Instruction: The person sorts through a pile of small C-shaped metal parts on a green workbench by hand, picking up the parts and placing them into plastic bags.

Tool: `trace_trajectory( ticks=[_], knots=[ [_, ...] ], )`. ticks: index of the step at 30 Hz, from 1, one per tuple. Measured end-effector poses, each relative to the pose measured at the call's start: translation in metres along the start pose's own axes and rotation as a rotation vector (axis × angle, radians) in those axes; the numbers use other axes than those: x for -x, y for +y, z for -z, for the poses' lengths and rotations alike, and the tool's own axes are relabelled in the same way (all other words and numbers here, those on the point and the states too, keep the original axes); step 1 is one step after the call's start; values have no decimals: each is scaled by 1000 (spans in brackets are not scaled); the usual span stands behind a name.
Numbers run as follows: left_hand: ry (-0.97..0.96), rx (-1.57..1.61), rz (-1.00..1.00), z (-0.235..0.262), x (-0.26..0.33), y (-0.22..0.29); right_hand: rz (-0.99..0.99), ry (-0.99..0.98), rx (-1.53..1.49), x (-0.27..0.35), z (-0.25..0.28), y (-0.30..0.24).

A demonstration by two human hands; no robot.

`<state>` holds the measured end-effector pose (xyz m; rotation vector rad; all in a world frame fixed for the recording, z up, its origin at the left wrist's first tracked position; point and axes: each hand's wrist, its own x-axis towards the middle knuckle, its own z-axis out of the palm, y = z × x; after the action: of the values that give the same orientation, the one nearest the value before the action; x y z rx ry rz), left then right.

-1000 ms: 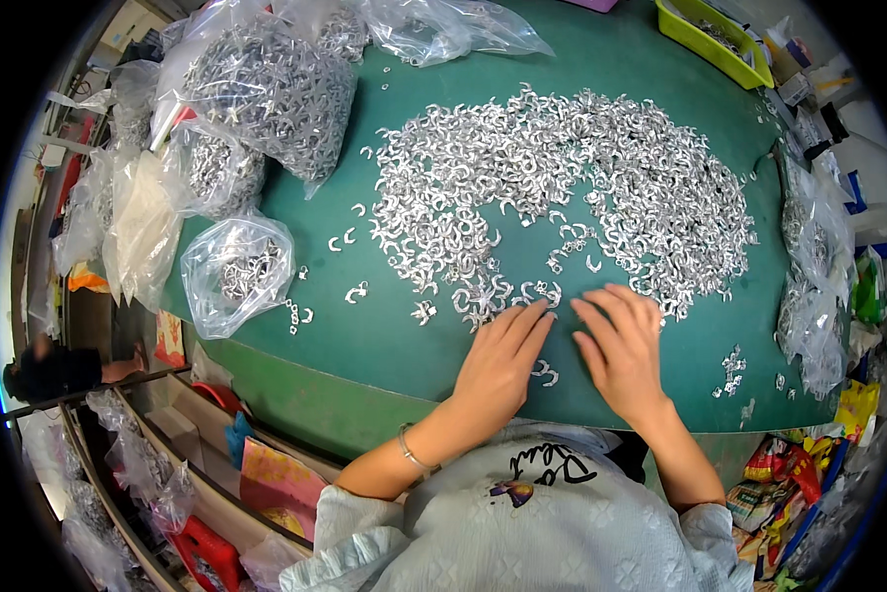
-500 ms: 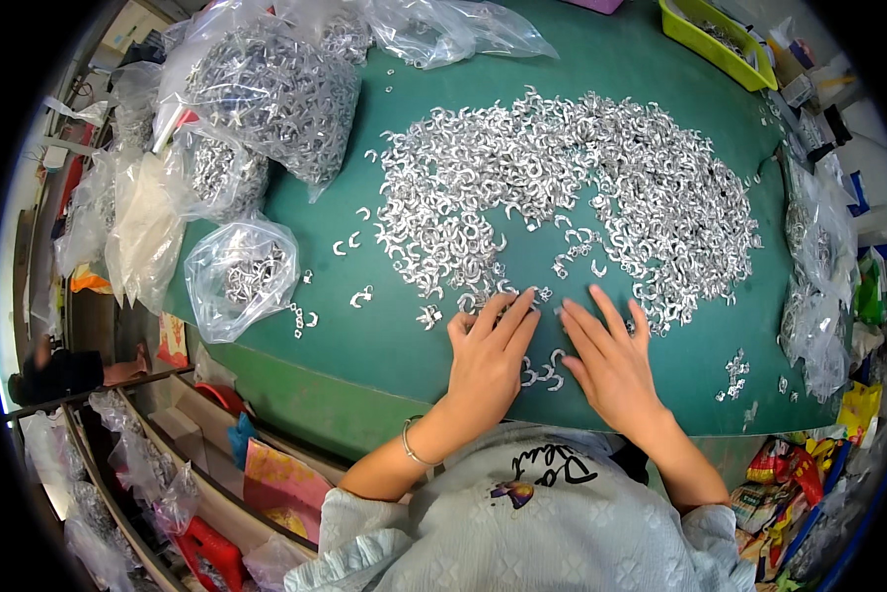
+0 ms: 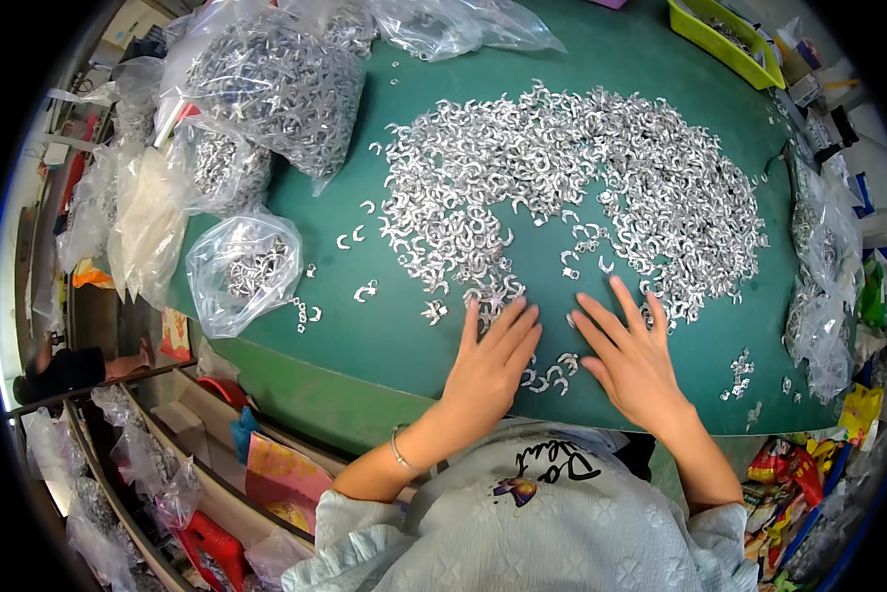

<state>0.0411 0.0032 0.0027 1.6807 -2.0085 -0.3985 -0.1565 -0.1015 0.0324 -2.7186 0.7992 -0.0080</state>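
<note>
Silver pieces on a green table

Pieces: bright metal, mostly small crescents. Heaped in a rough arch, hollow side facing the worker; texture jagged, against a smooth tabletop. Loose crescents lie between the hands. Off left, a small bag, clear and crinkled, holds more pieces; behind it a big bag bulges with metal. Shirt: pale, puckered cloth.

Pose: forearms slant inward, palms down. Left hand has its fingers straight and apart, tips at the arch's left foot. Right hand is fanned wide, thumb out, near the right foot. Undersides hidden; cannot tell whether either touches a piece there.
</note>
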Motion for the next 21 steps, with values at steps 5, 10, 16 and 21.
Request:
trace_trajectory(
  ticks=[5, 10, 16, 21],
  knots=[
    [-11, 379, 62, -11, 22, 16, -58, 34, -217, 26, 11, 8],
    [20, 264, 69, -15, 12, 32, -204, 242, -132, 49, -8, 13],
    [19, 271, -40, -36, 8, 37, -275, 85, -62, 54, -12, 7],
    [57, 129, 21, -23, -5, 46, -223, 140, -94, 68, -9, 10]
  ],
)
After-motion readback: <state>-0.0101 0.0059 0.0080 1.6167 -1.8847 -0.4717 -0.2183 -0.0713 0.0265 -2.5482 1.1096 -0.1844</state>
